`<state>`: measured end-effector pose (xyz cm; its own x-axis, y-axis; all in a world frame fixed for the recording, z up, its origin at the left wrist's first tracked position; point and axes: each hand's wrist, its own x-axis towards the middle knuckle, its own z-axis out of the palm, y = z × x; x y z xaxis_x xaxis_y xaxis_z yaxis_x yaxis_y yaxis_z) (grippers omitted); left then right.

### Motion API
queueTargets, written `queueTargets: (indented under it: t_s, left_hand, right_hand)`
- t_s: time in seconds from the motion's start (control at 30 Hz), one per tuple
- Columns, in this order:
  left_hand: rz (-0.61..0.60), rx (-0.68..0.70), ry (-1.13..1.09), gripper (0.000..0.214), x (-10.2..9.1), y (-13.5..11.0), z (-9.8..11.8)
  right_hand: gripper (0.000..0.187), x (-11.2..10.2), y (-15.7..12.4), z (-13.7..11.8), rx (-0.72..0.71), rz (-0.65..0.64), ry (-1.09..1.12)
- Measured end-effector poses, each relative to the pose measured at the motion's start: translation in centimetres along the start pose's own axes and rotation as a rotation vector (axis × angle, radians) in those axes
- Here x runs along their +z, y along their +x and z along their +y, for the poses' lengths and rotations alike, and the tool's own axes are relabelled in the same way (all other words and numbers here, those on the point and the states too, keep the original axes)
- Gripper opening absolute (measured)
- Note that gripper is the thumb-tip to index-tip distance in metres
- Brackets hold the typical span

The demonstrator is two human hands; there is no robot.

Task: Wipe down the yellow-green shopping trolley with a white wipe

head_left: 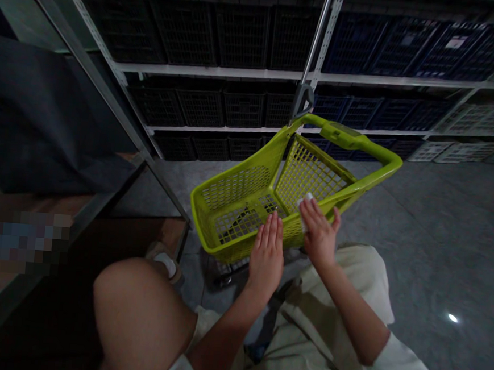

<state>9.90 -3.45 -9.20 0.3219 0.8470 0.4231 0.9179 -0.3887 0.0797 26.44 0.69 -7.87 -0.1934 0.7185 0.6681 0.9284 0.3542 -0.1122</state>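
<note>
- Two hands in view: left hand (266, 260) and right hand (317, 236), both at the near rim of a lime-green moulded plastic shopping basket (238, 193) with gridded walls and a rounded lime-green handle bar (345, 134).
- Left: fingers (271, 227) open, straight and close together, flat against the rim; nothing held.
- Right: fingers (324, 217) lightly closed on a small white oblong item (305, 208); contact partly hidden by the hand.
- Item position: at the basket rim, just inside or just above it; cannot tell which.
- Handling, judged: basket probably light and stiff, with slight flex in the mesh; firmest hold along the handle bar or thick rim. Item probably light; thumb-and-fingertip hold across its narrow sides likely best. Contents and softness not discernible.
- Support: dark metal trolley frame (223, 271) under the basket, on a grey mottled floor (438, 251) with one bright reflection.
- Room: white metal shelving (238, 74) holding rows of black plastic crates (241, 36), navy plastic crates (403, 52) and white plastic crates (478, 120). Steel upright (96, 82) and wooden shelf (11, 297) at left, with a dark cloth (34, 117) above.
</note>
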Motion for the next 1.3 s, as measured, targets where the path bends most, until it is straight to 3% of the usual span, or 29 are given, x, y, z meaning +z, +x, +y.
queueTargets:
  t_s: [0.07,0.13,0.23,0.3,0.37,0.47,0.57,0.63,0.73,0.8,0.87,0.97,1.07,1.13,1.2,1.3]
  left_hand:
    - [0.013,-0.009,-0.005,0.069,0.1,0.0,0.0]
    - [0.007,-0.018,-0.011,0.068,-0.1,0.0,-0.1]
    - [-0.022,-0.019,-0.025,0.066,-0.5,0.1,0.0]
    - [-0.027,-0.016,-0.029,0.067,-0.7,0.1,0.1]
    - [-0.021,-0.015,-0.030,0.068,-0.8,0.1,0.1]
    - [-0.021,-0.017,-0.032,0.068,-0.7,0.1,0.2]
    - [-0.026,-0.017,-0.030,0.066,-0.7,0.0,0.2]
    - [-0.022,-0.018,-0.033,0.065,-0.7,0.0,0.1]
    - [-0.024,-0.015,-0.035,0.065,-0.8,0.0,-0.1]
    - [-0.031,-0.014,-0.031,0.066,-0.8,0.1,-0.1]
    - [-0.033,-0.020,-0.027,0.067,-0.8,0.1,0.1]
    - [-0.029,-0.031,-0.030,0.069,-0.5,0.1,0.3]
    - [-0.014,-0.026,-0.043,0.068,-0.3,0.0,0.3]
    - [-0.002,-0.026,-0.052,0.068,-0.3,0.0,0.2]
    - [-0.001,-0.031,-0.060,0.070,-0.3,0.0,0.1]
    - [-0.023,-0.029,-0.052,0.072,-0.5,0.1,0.1]
  right_hand:
    - [0.078,0.4,-1.0,-3.0,-0.110,-0.090,0.081]
    - [0.078,0.0,-1.2,-3.1,-0.187,-0.143,0.110]
    - [0.079,-1.3,0.0,1.7,-0.173,-0.118,0.032]
    - [0.077,-2.0,1.1,5.4,-0.057,0.003,-0.048]
    - [0.074,-2.1,1.8,7.0,0.065,0.126,-0.093]
    - [0.075,-1.1,1.1,3.9,0.098,0.105,-0.063]
    - [0.078,-0.1,-0.5,-1.5,-0.060,-0.064,0.056]
    - [0.077,-0.1,-1.0,-2.7,-0.183,-0.143,0.112]
    - [0.078,-1.1,-0.2,0.7,-0.231,-0.155,0.073]
    - [0.077,-1.8,0.8,4.2,-0.150,-0.064,-0.009]
    - [0.076,-2.0,1.4,6.1,-0.030,0.052,-0.079]
    - [0.077,-1.1,0.8,3.8,0.053,0.090,-0.067]
    - [0.077,0.1,-0.8,-1.4,-0.082,-0.031,0.057]
    - [0.075,0.2,-1.2,-2.8,-0.191,-0.114,0.101]
    - [0.075,-0.4,-0.8,-1.2,-0.228,-0.138,0.081]
    - [0.074,-1.6,0.8,4.1,-0.132,-0.030,-0.021]
